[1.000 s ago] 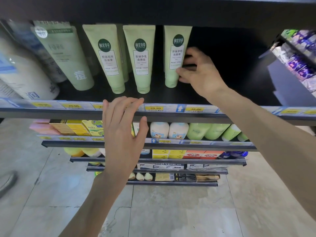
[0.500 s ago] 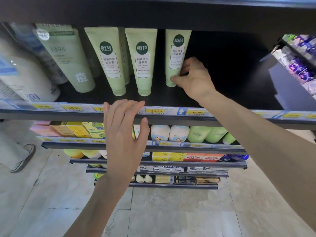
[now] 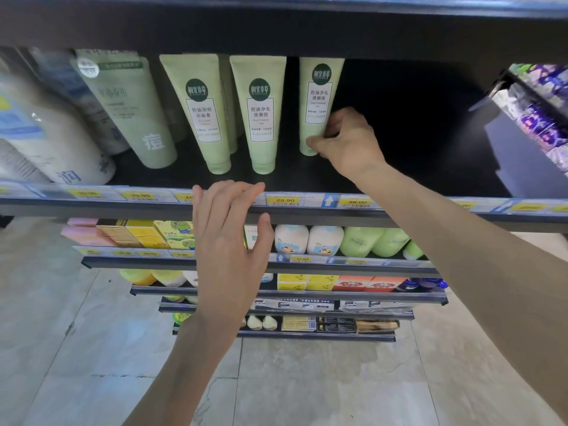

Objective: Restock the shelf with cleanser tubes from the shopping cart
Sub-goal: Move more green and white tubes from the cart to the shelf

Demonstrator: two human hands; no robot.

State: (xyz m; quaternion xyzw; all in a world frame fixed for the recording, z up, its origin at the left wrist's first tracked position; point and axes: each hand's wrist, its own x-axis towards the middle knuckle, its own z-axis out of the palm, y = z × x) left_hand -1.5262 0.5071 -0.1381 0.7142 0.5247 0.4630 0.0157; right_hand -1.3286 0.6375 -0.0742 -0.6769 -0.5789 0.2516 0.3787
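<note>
Three light green cleanser tubes stand cap-down in a row on the dark top shelf [image 3: 307, 179]. My right hand [image 3: 347, 142] pinches the lower end of the rightmost tube [image 3: 318, 99], thumb at its cap. The middle tube [image 3: 261, 115] and the left tube [image 3: 199, 115] stand free beside it. My left hand [image 3: 230, 241] has its fingertips resting on the shelf's front rail, fingers straight, holding nothing. The shopping cart is out of view.
Larger pale tubes and white bottles [image 3: 46, 142] fill the shelf's left end. To the right of my hand the shelf is dark and bare up to a side rack [image 3: 538, 118]. Lower shelves [image 3: 276, 262] carry boxes and bottles above a tiled floor.
My right hand slid down the rightmost tube from its label to its cap end. The view dropped slightly. My left hand stayed on the rail.
</note>
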